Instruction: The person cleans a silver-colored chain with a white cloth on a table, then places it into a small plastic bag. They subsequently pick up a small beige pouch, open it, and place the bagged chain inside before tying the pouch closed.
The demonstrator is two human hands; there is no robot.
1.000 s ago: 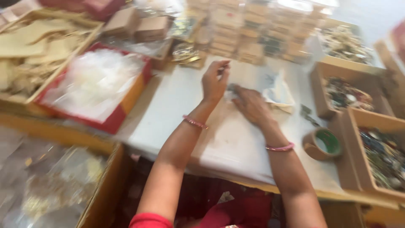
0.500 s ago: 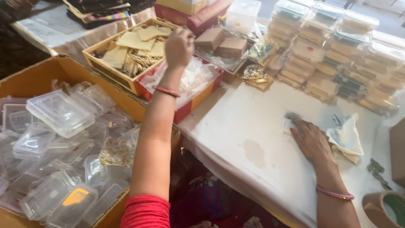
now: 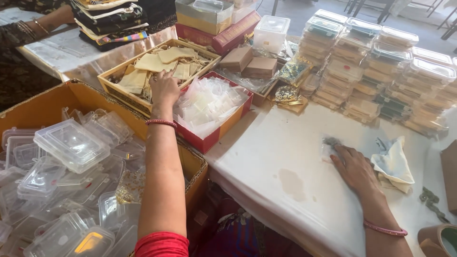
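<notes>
My left hand (image 3: 164,89) reaches far to the left, over the edge between a wooden tray of beige cloth pouches (image 3: 153,63) and a red box of clear plastic bags (image 3: 209,102); its fingers curl down, and whether it grips anything is hidden. My right hand (image 3: 354,169) lies flat on the white table cover (image 3: 285,157), fingertips pressing a small clear bag with a dark item (image 3: 330,144). A pale cloth (image 3: 392,164) lies just right of that hand.
A large orange cardboard box of clear plastic containers (image 3: 66,143) stands at the left. Stacks of filled lidded boxes (image 3: 381,71) line the back right. Brown boxes (image 3: 247,62), gold packets (image 3: 290,76), a tape roll (image 3: 440,240) and another person's arm (image 3: 43,24) are around.
The view has swung left. My left hand went from the table middle out to the trays at the left and has lowered there. My right hand stays on the small bag.
</notes>
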